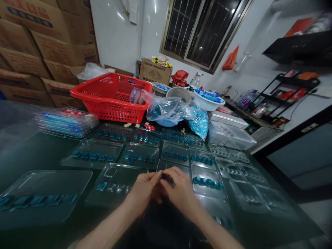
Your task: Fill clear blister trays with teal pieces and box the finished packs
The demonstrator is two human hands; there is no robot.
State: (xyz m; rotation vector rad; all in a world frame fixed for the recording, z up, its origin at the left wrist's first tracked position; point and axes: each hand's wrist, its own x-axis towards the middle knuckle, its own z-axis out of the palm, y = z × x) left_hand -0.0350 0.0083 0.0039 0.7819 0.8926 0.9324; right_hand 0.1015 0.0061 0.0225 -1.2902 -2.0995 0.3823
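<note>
Fingers (169,172) are coming together at centre: R hand (180,192) is clamping a small dark-blue piece (167,179) btw thumb & fingertips, L hand (144,189) is pressing in from the side; can't tell if L fingertips are on the piece or only against R fingers. Both hands are hovering just above clear plastic blister trays (114,185) w/ teal pieces in rows, several rows part-filled. Landmark = red plastic basket (90,88): trays are spreading out in front of it across dark table top (31,162), stacked trays (66,122) are sitting front-left of it, cardboard cartons (52,45) are standing behind-left, bag of teal pieces (163,109) & white bowl (209,100) are sitting to its right. Risks: piece is small, so a slipping pinch could flick it onto the trays & into the wrong row. Bare forearms (103,231) resting low could catch thin tray edges, shifting trays & jogging pieces out of pockets. Table is crowded, so a dropped piece could be hard to spot among the rows.
</note>
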